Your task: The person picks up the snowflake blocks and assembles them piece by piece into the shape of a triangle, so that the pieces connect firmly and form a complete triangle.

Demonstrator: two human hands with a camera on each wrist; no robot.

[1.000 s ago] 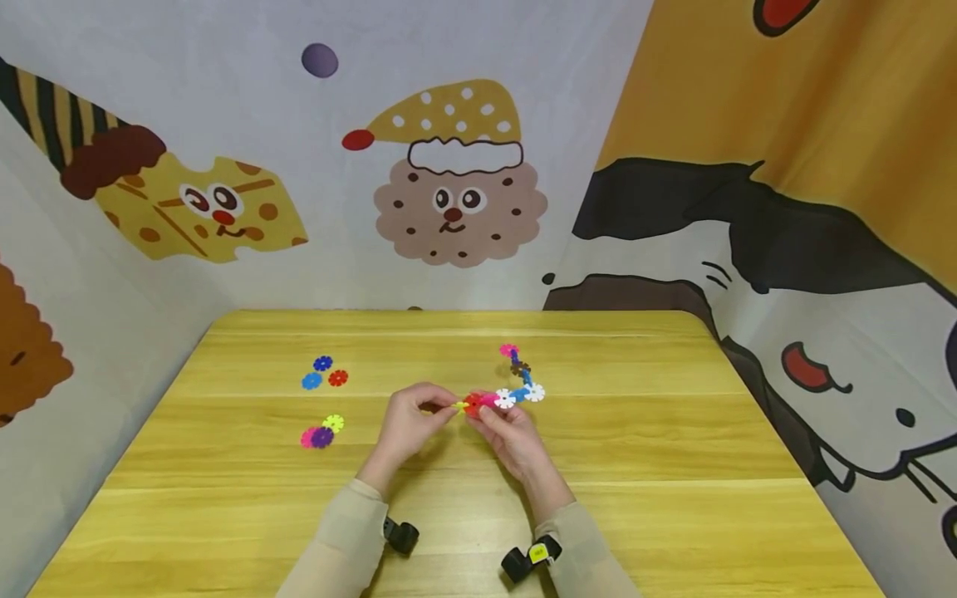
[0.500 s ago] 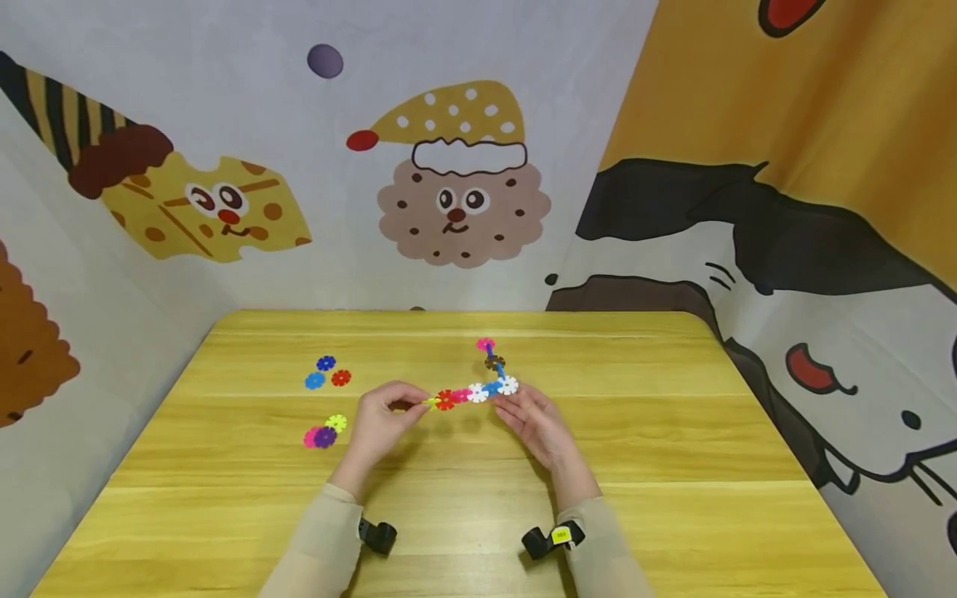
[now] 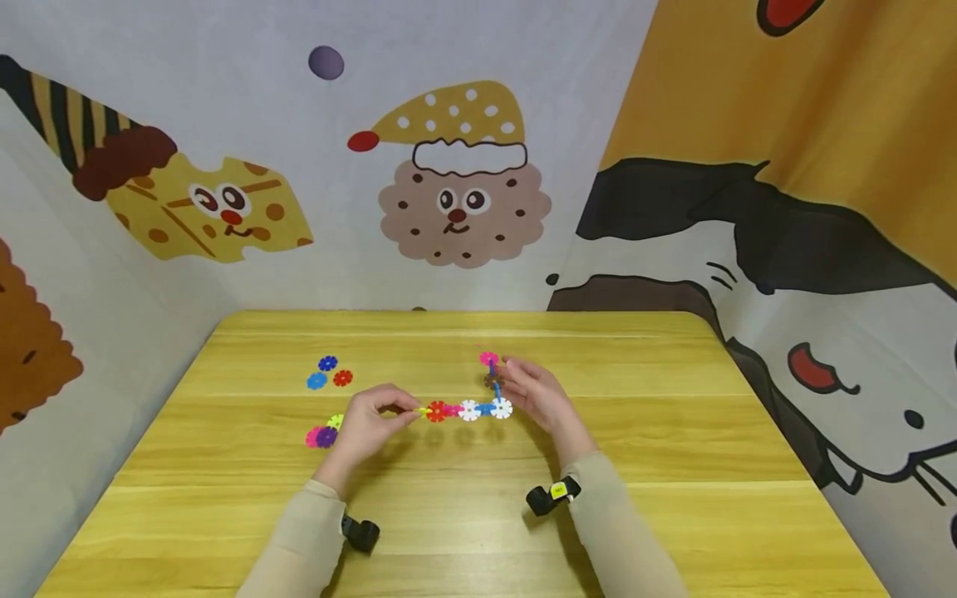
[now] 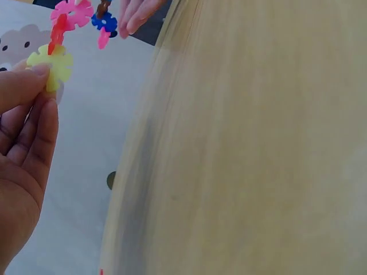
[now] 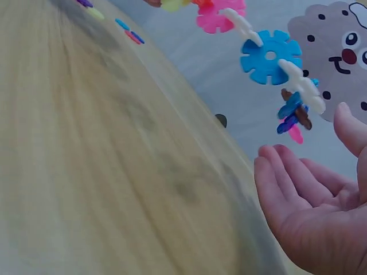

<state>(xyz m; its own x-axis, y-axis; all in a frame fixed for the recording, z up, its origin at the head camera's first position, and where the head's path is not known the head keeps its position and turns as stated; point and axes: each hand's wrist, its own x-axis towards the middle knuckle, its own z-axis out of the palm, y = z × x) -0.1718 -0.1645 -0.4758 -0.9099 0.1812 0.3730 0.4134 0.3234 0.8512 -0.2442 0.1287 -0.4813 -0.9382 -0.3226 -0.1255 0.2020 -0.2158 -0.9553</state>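
Note:
A chain of slotted plastic flower discs hangs in the air above the table, bent at a white corner disc (image 3: 502, 408). My left hand (image 3: 370, 422) pinches the yellow disc (image 4: 60, 70) at its near-left end between thumb and fingers. From there run a red disc (image 3: 437, 411), a pink one, a white one (image 3: 469, 410) and a light blue one (image 5: 269, 57). Past the corner, blue and brown discs lead to a pink end disc (image 3: 489, 358). My right hand (image 3: 542, 400) is beside that far section, its fingers loosely bent and apart from the chain in the right wrist view.
On the wooden table (image 3: 673, 432) lie loose discs at left: dark blue (image 3: 327, 363), light blue (image 3: 317, 380) and red (image 3: 343, 378). Nearer are yellow, pink and purple (image 3: 326, 437) discs, overlapping. Behind the table hangs a printed cloth (image 3: 314, 149).
My left hand has moved left with the chain. My right hand has let go of it and moved right and farther up the table, beside the chain's far section.

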